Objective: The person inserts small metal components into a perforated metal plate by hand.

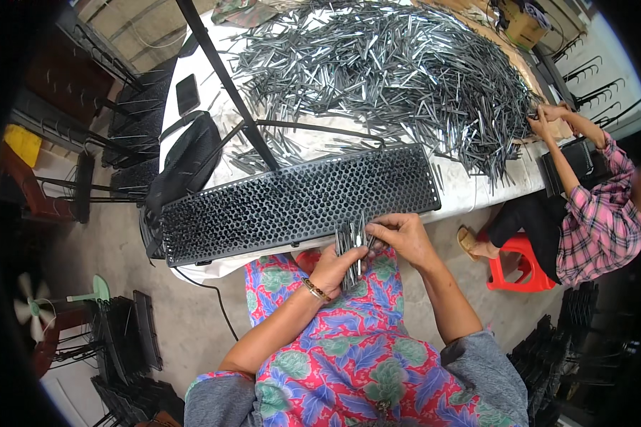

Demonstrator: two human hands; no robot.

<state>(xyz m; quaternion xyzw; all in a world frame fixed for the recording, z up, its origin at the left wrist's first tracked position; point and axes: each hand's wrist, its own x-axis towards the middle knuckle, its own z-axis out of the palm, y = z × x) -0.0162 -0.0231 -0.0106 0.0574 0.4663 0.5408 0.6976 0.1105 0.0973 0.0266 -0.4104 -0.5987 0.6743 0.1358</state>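
- In hand: a bundle of slim, glossy dark-grey and black strips (345, 238) stands roughly upright in the left hand (329, 267), whose fingers are clamped around it, thumb across the front.
- The right hand (410, 239) is just beside the bundle's upper end, thumb and forefinger close together; whether they pinch a single strip, I cannot tell.
- Directly beyond the fingers, a long black rectangular perforated panel (299, 203) lies slanted along the near edge of the white-covered counter (474, 191), reaching farther to their left than to their right.
- How much of the panel is done is hard to judge: many round holes show across it, and its texture looks busier at the end left of the fingers, but I cannot tell whether any are filled.
- Left to handle: a broad heap of loose dark strips (377, 71) lies beyond the panel from the fingers, far more than the bundle holds, so the supply looks far from used up.
- Well to the right of the fingers, a co-worker's hands (550, 119) are at the heap's edge.
- Far left of the fingers stand black racks with hooks (132, 128); whether finished or waiting, I cannot tell.
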